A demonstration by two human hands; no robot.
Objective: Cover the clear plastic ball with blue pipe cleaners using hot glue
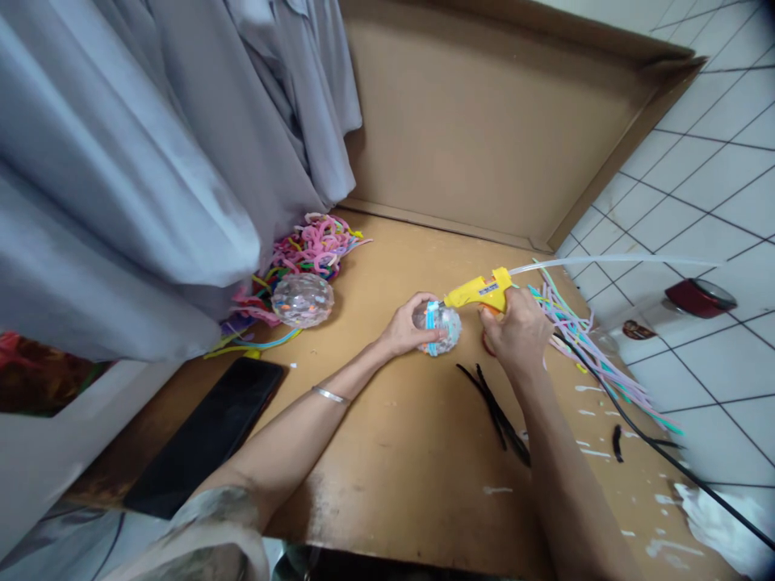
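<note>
Ball [449, 329] just left of glue gun [481, 290]

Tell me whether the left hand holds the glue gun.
No: the right hand grips the glue gun, while the left hand holds a ball.

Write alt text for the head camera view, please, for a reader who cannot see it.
A person's left hand holds a speckled ball banded in light blue while the right hand points a yellow glue gun at it. On the tan table lie a clear ball, colourful fuzzy stems and a flat black object.
</note>
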